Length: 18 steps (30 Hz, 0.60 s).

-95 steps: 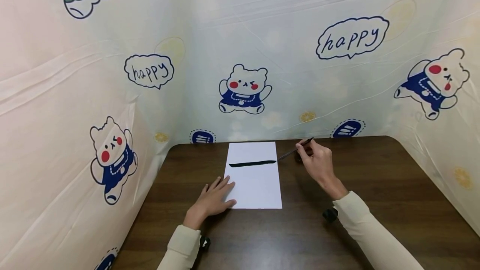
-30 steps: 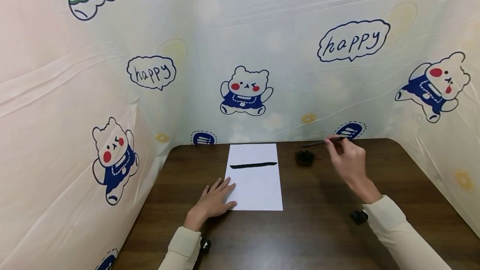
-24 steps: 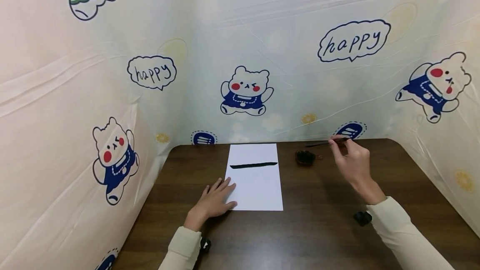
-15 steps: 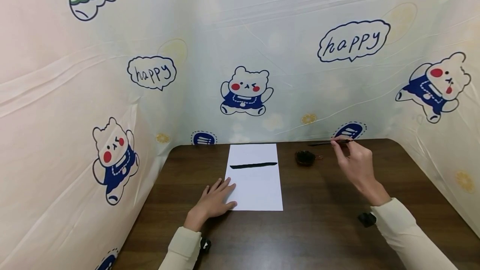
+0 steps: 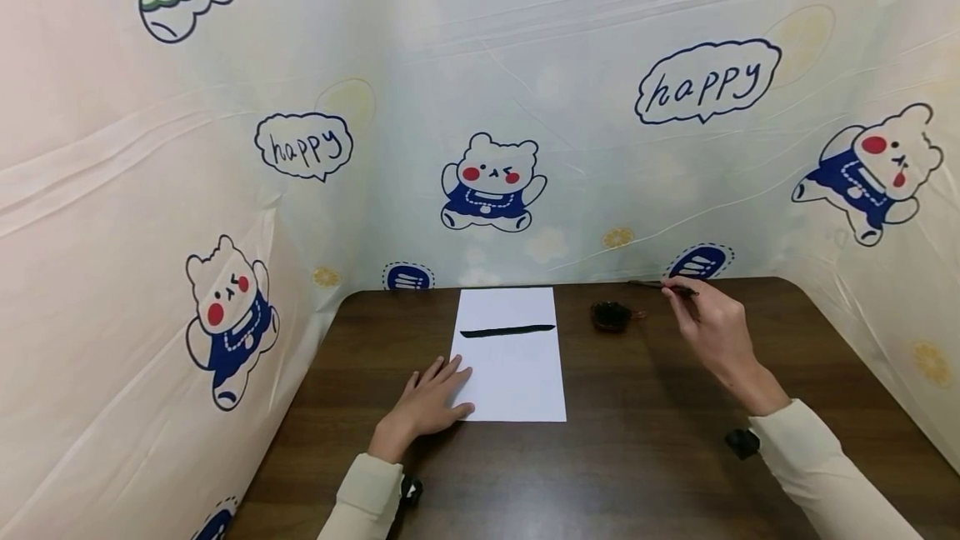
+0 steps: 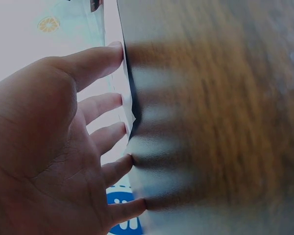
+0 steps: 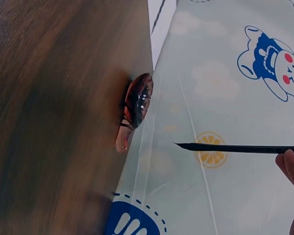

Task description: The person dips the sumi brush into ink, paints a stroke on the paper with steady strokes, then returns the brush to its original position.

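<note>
White paper (image 5: 517, 377) lies on the table with one thick black stroke (image 5: 507, 330) across its upper part. My left hand (image 5: 426, 401) rests with spread fingers on the paper's lower left edge; in the left wrist view its fingertips (image 6: 116, 51) touch the sheet. At the right, my right hand (image 5: 712, 330) pinches a thin black writing brush (image 7: 235, 147) between thumb and fingers. The brush's pointed black tip faces left, raised clear of the table. Left of that hand stands a small reddish-brown dish (image 7: 138, 100) with a short handle and dark contents.
The brown wooden table (image 5: 600, 473) has rounded far corners. A pale curtain (image 5: 570, 215) printed with bears, oranges and words hangs close behind it and along both sides.
From the paper's right edge, my right hand has moved right past the dish with the brush, now lying nearly level, its rear end tipped slightly down. My left hand has stayed put.
</note>
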Each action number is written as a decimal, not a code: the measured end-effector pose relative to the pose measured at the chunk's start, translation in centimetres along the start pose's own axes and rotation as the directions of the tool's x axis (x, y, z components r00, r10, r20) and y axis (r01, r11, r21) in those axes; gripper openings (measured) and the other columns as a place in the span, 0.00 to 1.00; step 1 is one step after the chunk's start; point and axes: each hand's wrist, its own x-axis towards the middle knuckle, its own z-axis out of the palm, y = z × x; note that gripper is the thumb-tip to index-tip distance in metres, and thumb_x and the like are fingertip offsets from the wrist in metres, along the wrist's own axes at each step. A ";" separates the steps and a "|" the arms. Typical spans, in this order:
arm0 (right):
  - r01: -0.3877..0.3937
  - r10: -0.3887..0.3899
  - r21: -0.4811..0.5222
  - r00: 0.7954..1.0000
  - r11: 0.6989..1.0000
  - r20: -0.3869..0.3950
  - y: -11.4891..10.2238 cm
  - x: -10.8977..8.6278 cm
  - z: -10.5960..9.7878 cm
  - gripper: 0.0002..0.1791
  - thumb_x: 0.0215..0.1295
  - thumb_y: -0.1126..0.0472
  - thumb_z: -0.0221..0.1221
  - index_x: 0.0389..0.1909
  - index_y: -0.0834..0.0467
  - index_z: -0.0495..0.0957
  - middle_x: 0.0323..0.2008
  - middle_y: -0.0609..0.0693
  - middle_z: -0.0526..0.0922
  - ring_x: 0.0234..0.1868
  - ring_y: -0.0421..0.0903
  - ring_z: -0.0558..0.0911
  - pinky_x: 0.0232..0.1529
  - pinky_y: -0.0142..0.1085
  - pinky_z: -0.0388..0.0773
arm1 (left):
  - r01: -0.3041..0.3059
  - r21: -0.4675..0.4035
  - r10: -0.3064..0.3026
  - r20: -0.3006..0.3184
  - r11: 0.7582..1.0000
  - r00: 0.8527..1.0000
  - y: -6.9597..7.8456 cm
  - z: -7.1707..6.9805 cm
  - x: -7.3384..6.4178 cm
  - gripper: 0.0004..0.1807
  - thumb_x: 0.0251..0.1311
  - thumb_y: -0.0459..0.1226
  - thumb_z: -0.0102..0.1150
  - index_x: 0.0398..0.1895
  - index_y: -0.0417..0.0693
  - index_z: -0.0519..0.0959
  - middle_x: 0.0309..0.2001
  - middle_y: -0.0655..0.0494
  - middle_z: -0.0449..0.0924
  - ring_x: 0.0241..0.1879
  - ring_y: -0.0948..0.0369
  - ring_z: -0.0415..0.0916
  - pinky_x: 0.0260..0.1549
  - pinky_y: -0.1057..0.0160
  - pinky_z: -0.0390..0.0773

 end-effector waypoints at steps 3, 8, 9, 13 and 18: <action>0.021 -0.021 0.010 1.000 1.000 -0.006 0.0 0.0 0.0 0.14 0.59 0.68 0.67 0.47 0.62 0.83 0.40 0.55 0.88 0.35 0.50 0.87 0.35 0.42 0.78 | 0.001 0.002 -0.001 0.001 1.000 1.000 0.0 0.0 0.0 0.37 0.65 0.57 0.54 0.76 0.59 0.59 0.79 0.54 0.48 0.78 0.45 0.41 0.68 0.29 0.44; 0.044 -0.045 0.011 0.999 0.999 0.020 0.0 -0.2 -0.2 0.13 0.65 0.63 0.63 0.49 0.62 0.83 0.42 0.55 0.88 0.37 0.50 0.87 0.37 0.42 0.79 | 0.000 0.005 0.000 -0.001 1.000 1.000 0.0 0.0 0.1 0.37 0.65 0.57 0.54 0.76 0.59 0.59 0.79 0.54 0.48 0.78 0.45 0.41 0.68 0.29 0.44; 0.048 -0.049 0.010 0.998 0.999 0.030 0.1 -0.2 -0.2 0.13 0.67 0.61 0.61 0.49 0.62 0.82 0.43 0.56 0.87 0.38 0.50 0.87 0.37 0.42 0.79 | -0.001 0.005 0.001 -0.002 1.000 1.000 0.0 0.0 0.1 0.38 0.65 0.57 0.54 0.76 0.59 0.59 0.79 0.54 0.48 0.78 0.45 0.41 0.68 0.29 0.44; 0.069 -0.070 0.010 0.996 0.998 0.062 0.2 -0.3 -0.3 0.15 0.72 0.57 0.55 0.49 0.63 0.82 0.43 0.56 0.86 0.40 0.50 0.85 0.40 0.42 0.79 | -0.007 -0.001 0.007 -0.006 1.000 1.000 -0.1 -0.1 0.1 0.37 0.65 0.57 0.54 0.76 0.59 0.59 0.79 0.54 0.48 0.78 0.44 0.41 0.68 0.29 0.44; 0.132 -0.131 0.000 0.987 0.991 0.093 0.2 -0.3 -0.3 0.22 0.77 0.51 0.47 0.48 0.64 0.82 0.43 0.57 0.86 0.43 0.52 0.85 0.42 0.43 0.80 | -0.007 0.003 0.007 -0.005 1.000 1.000 -0.1 0.1 0.0 0.38 0.65 0.57 0.54 0.76 0.59 0.59 0.79 0.54 0.48 0.78 0.45 0.41 0.68 0.29 0.44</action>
